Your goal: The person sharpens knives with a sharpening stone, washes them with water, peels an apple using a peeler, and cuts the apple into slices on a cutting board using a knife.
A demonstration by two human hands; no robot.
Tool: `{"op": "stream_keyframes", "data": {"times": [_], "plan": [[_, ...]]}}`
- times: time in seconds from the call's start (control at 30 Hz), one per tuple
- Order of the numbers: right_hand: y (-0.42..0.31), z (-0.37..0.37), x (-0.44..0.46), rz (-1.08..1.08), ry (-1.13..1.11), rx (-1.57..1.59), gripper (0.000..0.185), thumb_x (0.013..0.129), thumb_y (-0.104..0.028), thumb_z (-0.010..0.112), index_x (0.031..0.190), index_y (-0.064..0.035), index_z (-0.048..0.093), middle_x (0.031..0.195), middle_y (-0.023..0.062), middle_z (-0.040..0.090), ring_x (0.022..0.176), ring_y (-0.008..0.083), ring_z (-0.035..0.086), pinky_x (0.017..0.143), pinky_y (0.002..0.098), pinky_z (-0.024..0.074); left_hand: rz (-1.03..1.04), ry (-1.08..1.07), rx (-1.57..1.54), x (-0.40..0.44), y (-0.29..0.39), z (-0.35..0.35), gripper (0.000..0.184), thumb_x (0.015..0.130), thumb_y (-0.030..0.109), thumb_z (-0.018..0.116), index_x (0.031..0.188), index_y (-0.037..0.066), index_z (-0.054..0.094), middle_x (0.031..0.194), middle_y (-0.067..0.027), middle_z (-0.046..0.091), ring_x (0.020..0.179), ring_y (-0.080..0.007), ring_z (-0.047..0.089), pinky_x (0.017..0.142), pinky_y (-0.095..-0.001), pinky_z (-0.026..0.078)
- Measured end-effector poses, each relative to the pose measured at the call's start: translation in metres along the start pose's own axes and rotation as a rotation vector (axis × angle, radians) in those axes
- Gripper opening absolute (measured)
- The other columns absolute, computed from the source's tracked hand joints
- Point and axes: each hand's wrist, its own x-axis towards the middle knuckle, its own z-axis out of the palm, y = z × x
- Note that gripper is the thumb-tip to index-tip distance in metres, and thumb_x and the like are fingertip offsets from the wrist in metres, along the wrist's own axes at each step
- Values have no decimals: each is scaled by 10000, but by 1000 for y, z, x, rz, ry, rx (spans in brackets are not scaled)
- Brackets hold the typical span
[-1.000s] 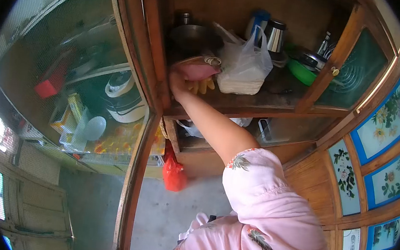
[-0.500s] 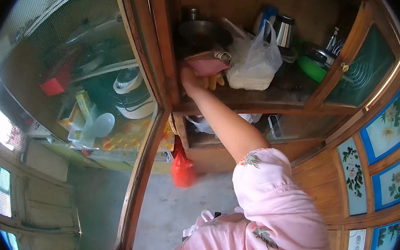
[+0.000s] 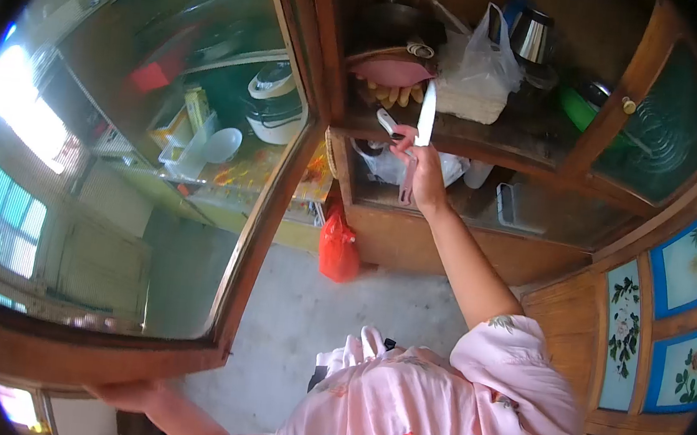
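Observation:
My right hand [image 3: 427, 173] is closed around a knife [image 3: 426, 118] in front of the cabinet. Its pale blade points up and its pinkish handle sticks out below my fist. A second slim tool with a white end [image 3: 386, 121] juts out to the left from the same fingers; its kind is unclear. Just behind, on the shelf, lie a pink pouch-like item [image 3: 394, 73] and yellowish finger-shaped things [image 3: 395, 96]. At lower left my left hand [image 3: 128, 395] is against the bottom edge of the opened glass door [image 3: 210, 351], its fingers blurred and partly hidden.
The shelf also bears a dark pan [image 3: 396, 25], a white plastic bag [image 3: 485, 59], a steel kettle [image 3: 532, 36] and a green basin [image 3: 577, 108]. A red bag [image 3: 339, 246] hangs below, left of the lower shelf. Wooden panels with flower pictures [image 3: 622, 336] stand at right.
My right hand has come out from the left side of the shelf, now with the knife and second tool. My left hand has come into view at the door. The view has shifted.

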Motion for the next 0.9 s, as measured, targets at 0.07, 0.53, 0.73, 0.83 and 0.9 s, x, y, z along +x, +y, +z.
{"op": "stream_keyframes", "data": {"times": [0.07,0.53,0.73,0.83,0.9], "plan": [[-2,-24,-26,-30,42,-101,240,908,-218,381,888,-10,499,1138,136,497,1065,218,480,967,438,400,-74,-6,-91,1,2,-20,625,916,435,313,1367,5,358,1387,-165,398,1268,-314,397,1071,-441,295],[-126,-225,-277,18,248,-190,260,939,-271,404,916,-42,525,1004,79,497,953,185,511,854,414,491,146,-1146,29,-209,37,-24,510,886,10,498,1350,45,291,1120,-159,510,952,-207,539,801,-331,456],[-98,-262,-385,250,423,-240,253,917,-260,400,903,-30,504,973,78,496,888,188,511,823,394,499,-336,-1568,19,-299,-24,-33,472,917,128,551,1297,13,296,1027,-123,565,887,-179,554,788,-297,460],[-66,-253,-413,353,372,-369,228,910,-206,386,883,-9,498,975,96,506,884,208,522,830,385,503,-988,-1499,541,-311,-92,-100,440,942,302,520,1249,18,383,1056,-86,548,942,-171,556,825,-318,463],[-43,-235,-417,404,302,-431,207,903,-168,372,886,-2,496,983,106,507,899,215,525,838,386,503,-1376,-1457,730,-310,-155,-164,523,921,396,512,1271,27,393,1062,-113,575,933,-210,585,796,-335,484]]}}
